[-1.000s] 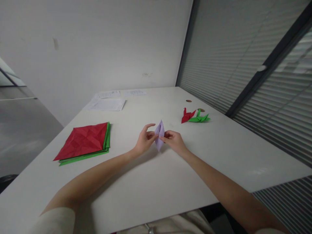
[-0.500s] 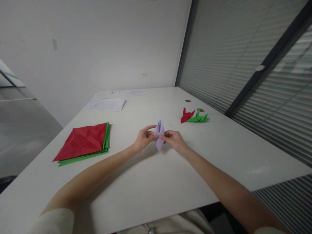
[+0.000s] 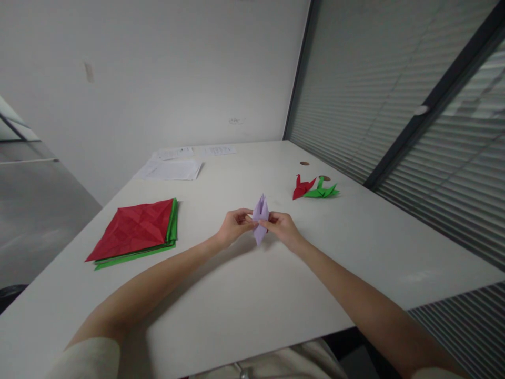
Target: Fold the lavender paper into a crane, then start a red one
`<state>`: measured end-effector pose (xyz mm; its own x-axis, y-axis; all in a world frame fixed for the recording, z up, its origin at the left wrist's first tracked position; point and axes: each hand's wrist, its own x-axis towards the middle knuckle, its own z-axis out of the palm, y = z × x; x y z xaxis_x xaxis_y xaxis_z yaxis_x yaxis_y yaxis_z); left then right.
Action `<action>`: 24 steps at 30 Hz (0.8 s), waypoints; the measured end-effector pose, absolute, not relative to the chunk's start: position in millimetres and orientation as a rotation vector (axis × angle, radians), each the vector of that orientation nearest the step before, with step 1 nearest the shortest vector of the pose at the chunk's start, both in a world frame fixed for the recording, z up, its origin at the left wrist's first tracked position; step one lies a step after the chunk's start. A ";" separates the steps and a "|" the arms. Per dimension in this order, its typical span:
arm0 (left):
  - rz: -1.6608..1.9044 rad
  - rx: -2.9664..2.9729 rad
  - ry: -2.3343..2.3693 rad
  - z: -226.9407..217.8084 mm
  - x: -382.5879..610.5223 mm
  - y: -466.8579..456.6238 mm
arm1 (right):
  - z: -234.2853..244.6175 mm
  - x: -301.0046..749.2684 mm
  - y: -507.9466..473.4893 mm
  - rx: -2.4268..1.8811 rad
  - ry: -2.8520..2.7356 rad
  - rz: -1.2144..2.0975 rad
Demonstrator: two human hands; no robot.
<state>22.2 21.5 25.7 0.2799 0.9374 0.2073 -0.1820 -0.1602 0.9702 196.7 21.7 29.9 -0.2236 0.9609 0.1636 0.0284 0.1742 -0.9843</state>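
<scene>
A folded piece of purple origami paper (image 3: 260, 213) is held upright just above the table, long and pointed at top and bottom, with a slit between its upper points. My left hand (image 3: 235, 226) pinches its left side, thumb across the front and fingers behind. From the right, my right hand (image 3: 283, 226) grips it the same way, its thumb near the left thumb at the middle. The fingertips behind the paper are hidden.
A stack of red and green paper sheets (image 3: 138, 226) lies on the left of the white table (image 3: 244, 305). A red paper crane (image 3: 302, 188) and a green paper crane (image 3: 321, 191) stand at right. Printed papers (image 3: 171, 169) lie at the back left. Blinds (image 3: 379, 95) line the right side.
The purple paper leans slightly to the right at its top, and its upper points have come closer together. Both hands keep their hold, the left fingers curled a little more.
</scene>
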 end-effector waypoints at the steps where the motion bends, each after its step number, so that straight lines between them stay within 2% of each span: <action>1: 1.168 1.362 0.777 26.1 21.9 21.2 | 29.7 196.8 21.6 -1.002 -1.492 1.205; 5: 1.205 1.427 0.804 25.5 22.2 19.0 | 26.6 198.0 23.3 -1.010 -1.494 1.176; 9: 1.425 1.873 0.991 23.0 23.6 14.2 | 21.0 199.2 27.0 -1.092 -1.461 1.039; 13: 1.296 2.219 0.921 22.3 24.3 10.3 | 17.9 198.0 28.0 -1.102 -1.476 0.963; 18: 1.254 2.109 0.841 26.4 26.5 6.3 | 20.8 194.8 23.7 -1.001 -1.504 0.928; 24: 1.312 1.685 0.835 28.4 30.0 6.6 | 23.8 195.1 19.9 -0.950 -1.571 0.925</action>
